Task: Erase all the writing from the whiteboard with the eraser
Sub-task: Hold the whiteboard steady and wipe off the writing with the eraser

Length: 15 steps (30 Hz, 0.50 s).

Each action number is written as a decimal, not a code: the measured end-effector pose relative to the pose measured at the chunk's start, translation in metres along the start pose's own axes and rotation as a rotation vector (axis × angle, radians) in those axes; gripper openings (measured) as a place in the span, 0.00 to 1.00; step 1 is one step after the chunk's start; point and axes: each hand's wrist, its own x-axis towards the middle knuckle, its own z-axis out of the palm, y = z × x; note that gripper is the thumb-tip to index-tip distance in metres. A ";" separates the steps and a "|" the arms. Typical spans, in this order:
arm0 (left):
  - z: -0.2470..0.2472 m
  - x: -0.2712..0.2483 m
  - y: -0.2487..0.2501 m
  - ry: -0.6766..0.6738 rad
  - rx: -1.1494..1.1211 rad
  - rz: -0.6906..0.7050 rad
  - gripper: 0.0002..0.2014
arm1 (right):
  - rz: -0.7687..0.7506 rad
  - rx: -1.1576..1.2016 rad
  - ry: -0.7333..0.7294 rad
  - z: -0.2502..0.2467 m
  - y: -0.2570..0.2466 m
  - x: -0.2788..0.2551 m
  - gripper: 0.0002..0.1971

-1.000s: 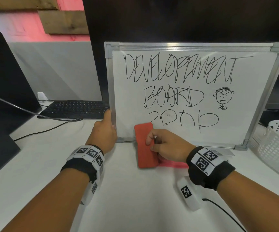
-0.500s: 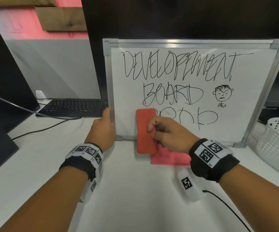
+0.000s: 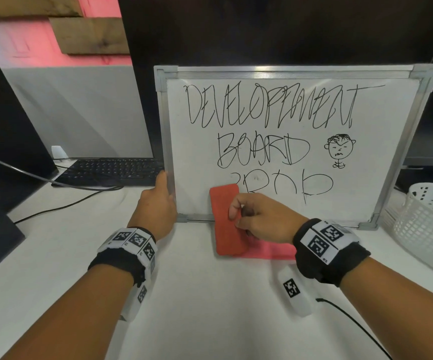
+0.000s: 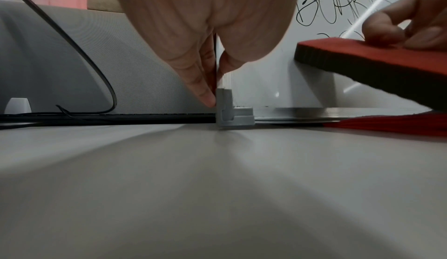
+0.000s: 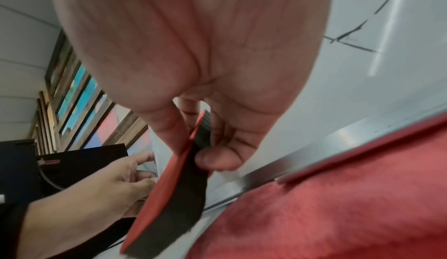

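Note:
The whiteboard (image 3: 381, 126) stands upright on the table, its silver frame corner (image 4: 225, 106) resting on the tabletop. Black writing (image 3: 270, 107) fills it in three lines, with a small face drawn at the right. My left hand (image 3: 158, 203) grips the frame's left edge near the bottom corner, and the fingers (image 4: 203, 83) pinch it from behind. My right hand (image 3: 262, 219) holds the red eraser (image 3: 223, 222), thumb on its back and fingers (image 5: 217, 158) on its dark felt side. The eraser (image 4: 375, 60) lies over the board's lower left, just below the bottom line of writing.
A red cloth (image 3: 270, 250) lies on the table under my right hand. A black keyboard (image 3: 111, 170) and a dark monitor (image 3: 2, 126) sit to the left. A white basket (image 3: 428, 224) stands at the right. A white tagged device (image 3: 293, 289) with a cable lies near my right wrist.
The eraser went up over the start of the bottom line half a second ago and has come back down. The writing looks the same. My left hand has stayed on the frame.

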 end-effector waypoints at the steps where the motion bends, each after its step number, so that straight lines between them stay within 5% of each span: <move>1: 0.000 0.000 0.000 0.000 0.004 0.002 0.25 | -0.020 0.025 0.030 0.000 -0.002 0.000 0.11; 4: 0.001 0.000 0.001 -0.002 0.019 0.004 0.25 | -0.086 0.099 0.116 -0.003 -0.007 0.003 0.09; 9: 0.001 0.000 0.001 0.001 0.010 0.006 0.26 | -0.017 0.023 -0.006 0.000 0.002 0.003 0.11; 15: 0.003 0.001 -0.003 0.009 -0.007 0.014 0.25 | -0.083 0.138 0.136 -0.004 -0.001 0.007 0.10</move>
